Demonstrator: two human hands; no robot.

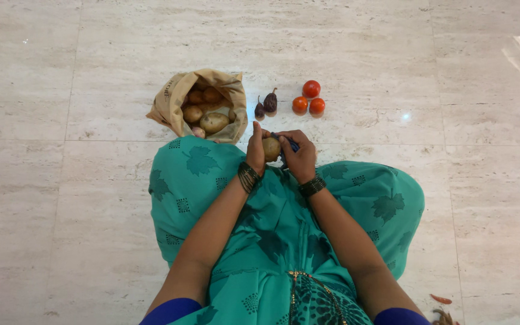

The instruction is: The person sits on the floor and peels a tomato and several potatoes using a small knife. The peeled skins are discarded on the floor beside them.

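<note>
My left hand grips a brown potato in front of my knees. Pressed against the potato's right side, my right hand is closed around a dark-handled peeler, only partly visible. Both wrists wear dark bangles. I sit on the floor in a green patterned garment that covers my lap.
A brown paper bag holding several potatoes lies open on the pale marble floor just ahead at the left. Two small dark aubergines and three red tomatoes sit to its right. Reddish scraps lie at the lower right.
</note>
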